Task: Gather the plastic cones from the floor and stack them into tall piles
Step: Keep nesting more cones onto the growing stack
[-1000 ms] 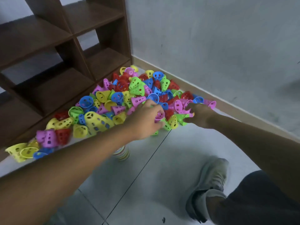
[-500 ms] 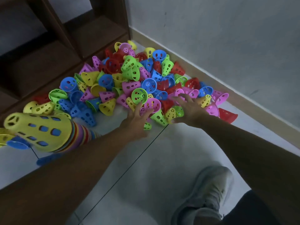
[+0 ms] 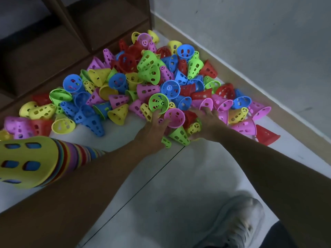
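Your cones (image 3: 148, 90) are smooth, slightly glossy plastic with punched holes; the floor (image 3: 179, 185) is smooth pale tile, the shelf (image 3: 107, 20) matt dark wood, your shoe (image 3: 240, 221) pale cloth.

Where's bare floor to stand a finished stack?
Bare tile lies between the shoe and the pile's near edge, and left of the left hand, beside the lying cone stack. The cone pile crowds shelf to wall, around the right hand.
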Demonstrator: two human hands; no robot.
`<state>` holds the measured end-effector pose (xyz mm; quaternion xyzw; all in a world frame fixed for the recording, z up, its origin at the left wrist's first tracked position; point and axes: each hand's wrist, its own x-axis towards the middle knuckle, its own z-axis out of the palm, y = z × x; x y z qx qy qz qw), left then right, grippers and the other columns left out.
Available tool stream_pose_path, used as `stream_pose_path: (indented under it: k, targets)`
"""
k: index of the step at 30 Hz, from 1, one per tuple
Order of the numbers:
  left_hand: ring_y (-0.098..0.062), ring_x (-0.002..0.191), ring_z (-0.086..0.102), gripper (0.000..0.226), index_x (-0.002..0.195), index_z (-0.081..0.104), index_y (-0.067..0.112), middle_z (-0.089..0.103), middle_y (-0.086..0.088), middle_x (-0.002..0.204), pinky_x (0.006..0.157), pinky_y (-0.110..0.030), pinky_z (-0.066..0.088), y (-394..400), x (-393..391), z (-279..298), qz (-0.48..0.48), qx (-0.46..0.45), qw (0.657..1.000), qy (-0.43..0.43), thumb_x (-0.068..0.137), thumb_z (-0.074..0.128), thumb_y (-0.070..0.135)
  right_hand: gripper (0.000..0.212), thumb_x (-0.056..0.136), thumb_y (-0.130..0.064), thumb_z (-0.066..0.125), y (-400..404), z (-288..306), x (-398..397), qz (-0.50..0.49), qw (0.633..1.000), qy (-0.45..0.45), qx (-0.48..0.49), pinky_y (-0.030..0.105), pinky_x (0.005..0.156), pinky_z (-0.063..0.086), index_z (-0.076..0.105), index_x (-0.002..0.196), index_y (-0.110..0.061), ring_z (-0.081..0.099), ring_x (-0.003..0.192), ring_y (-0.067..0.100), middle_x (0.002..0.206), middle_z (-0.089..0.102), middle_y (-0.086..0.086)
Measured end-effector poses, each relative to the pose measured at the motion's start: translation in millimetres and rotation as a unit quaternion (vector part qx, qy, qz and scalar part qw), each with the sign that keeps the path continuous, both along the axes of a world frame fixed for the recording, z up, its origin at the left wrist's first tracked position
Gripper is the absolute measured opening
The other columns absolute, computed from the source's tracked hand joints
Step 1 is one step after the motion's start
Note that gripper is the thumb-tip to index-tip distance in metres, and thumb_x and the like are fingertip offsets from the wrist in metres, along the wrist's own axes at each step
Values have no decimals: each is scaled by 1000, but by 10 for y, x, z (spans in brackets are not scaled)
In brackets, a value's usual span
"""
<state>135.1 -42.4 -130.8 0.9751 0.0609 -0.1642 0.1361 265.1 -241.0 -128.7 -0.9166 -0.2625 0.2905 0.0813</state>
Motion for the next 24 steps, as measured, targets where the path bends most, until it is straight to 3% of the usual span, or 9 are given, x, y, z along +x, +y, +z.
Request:
stream_pose_path:
  k: [7, 11, 16, 20, 24]
  targets:
    - [-38, 106, 65, 88, 145, 39, 23, -18, -11, 165, 87, -40, 53, 64, 69, -5, -12, -10, 999, 47, 73, 89, 31, 133, 60, -55, 89, 58, -138, -3, -3, 1000, -8, 9, 65, 114, 28, 3, 160, -36, 15, 149, 40, 162, 26, 7]
    - [-37, 111, 64, 90, 144, 40, 21, -18, -9, 165, 89, -37, 54, 45, 75, -23, -2, -31, 999, 38, 70, 91, 26, 118, 68, -50, 86, 39, -135, -15, -37, 998, -17, 50, 58, 113, 33, 14, 159, -35, 19, 148, 35, 158, 36, 4]
    - [-36, 109, 64, 76, 137, 49, 16, 10, -9, 163, 90, -39, 52, 0, -68, -80, 63, -49, 996, -33, 74, 87, 33, 94, 73, -45, 81, 82, -149, -64, -66, 994, -35, 78, 47, 104, 44, 33, 153, -35, 37, 137, 33, 140, 56, 2]
    - [-33, 111, 60, 68, 132, 58, 13, 42, -9, 142, 87, -38, 52, 18, -94, -41, 111, -105, 985, -78, 72, 86, 29, 83, 71, -30, 87, 115, -142, -42, -151, 971, 17, 183, 35, 95, 54, 50, 145, -27, 60, 112, 18, 123, 66, -5]
    - [-30, 110, 59, 65, 128, 63, 9, 52, -8, 128, 85, -39, 52, 50, -114, 38, 133, -110, 980, -98, 71, 86, 32, 81, 73, -20, 88, 134, -77, -63, -201, 946, 49, 249, 25, 95, 52, 50, 145, -23, 57, 105, 9, 125, 64, -4]
